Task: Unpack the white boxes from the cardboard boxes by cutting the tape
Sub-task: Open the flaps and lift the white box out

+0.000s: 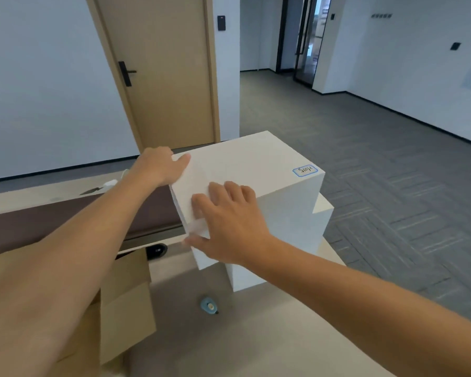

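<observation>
Both hands on the upper white box [256,164], stacked askew on a second white box [321,213] near the far right end of the table [256,336]. Left hand [158,167] flat against the far left corner, fingers out of sight behind the edge, thumb across the top – grip cannot be judged. Right hand [226,221] spread open, palm pressed to the near corner, thumb hooked under the lower edge. Small blue-edged label [305,170] on the top face, right side. Open cardboard box [125,303] at lower left, flap hanging down. Blue cutter [209,305] lying on the table between cardboard box and stack – touching neither.
</observation>
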Available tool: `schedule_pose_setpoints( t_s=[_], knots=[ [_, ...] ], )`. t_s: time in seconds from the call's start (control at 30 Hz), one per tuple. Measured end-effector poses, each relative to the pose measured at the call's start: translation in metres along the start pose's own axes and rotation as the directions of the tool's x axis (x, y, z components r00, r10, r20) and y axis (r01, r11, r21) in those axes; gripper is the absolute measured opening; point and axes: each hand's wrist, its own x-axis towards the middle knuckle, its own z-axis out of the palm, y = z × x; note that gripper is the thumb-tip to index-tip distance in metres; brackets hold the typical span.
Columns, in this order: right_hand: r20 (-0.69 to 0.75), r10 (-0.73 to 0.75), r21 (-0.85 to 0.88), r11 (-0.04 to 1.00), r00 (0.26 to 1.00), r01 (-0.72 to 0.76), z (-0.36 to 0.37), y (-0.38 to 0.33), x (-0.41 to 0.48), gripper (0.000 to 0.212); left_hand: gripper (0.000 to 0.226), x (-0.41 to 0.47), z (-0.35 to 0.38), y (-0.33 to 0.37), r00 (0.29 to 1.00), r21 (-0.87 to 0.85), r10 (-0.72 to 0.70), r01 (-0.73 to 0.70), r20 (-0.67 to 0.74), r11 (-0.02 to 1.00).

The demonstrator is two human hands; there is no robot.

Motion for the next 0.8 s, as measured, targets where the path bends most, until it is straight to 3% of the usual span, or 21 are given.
schedule_pose_setpoints(
  t_s=[0.1,0.17,0.27,0.37,0.5,0.63,0.7,0.8],
  knots=[
    [-0.051,-0.052,-0.008,0.999,0.997,0.052,0.004,0.011,-0.013,0.056,0.076,-0.013,-0.004,-0.01,1.0,0.077,-0.012,0.011,0.01,0.997],
    [-0.006,-0.079,0.011,0.997,0.997,0.079,0.0,0.027,-0.026,0.059,0.07,-0.025,-0.006,-0.016,1.0,0.109,0.004,-0.005,0.011,0.994],
    [0.115,-0.096,0.165,0.983,0.989,0.076,-0.014,0.066,-0.05,0.065,0.06,-0.048,-0.012,-0.02,0.995,0.101,0.089,-0.092,0.034,0.991],
    [0.161,-0.076,0.177,0.983,0.984,0.047,-0.028,0.1,-0.077,0.067,0.064,-0.074,-0.021,-0.012,0.967,0.062,0.235,-0.242,0.102,0.968],
    [0.213,0.085,-0.006,0.996,0.973,-0.085,-0.044,0.126,-0.097,0.078,0.058,-0.115,-0.017,0.011,0.869,-0.154,0.399,-0.369,0.292,0.917],
    [0.201,0.22,-0.183,0.966,0.955,-0.184,-0.052,0.155,-0.092,0.06,0.046,-0.14,-0.006,0.045,0.734,-0.371,0.581,-0.46,0.353,0.807],
    [0.212,0.311,-0.215,0.94,0.926,-0.267,-0.055,0.168,-0.082,0.052,0.036,-0.143,0.0,0.057,0.681,-0.391,0.675,-0.56,0.285,0.731],
    [0.222,0.386,-0.208,0.916,0.895,-0.344,-0.055,0.189,-0.061,0.055,0.024,-0.13,0.006,0.05,0.76,-0.393,0.65,-0.604,-0.021,0.694]
  ],
)
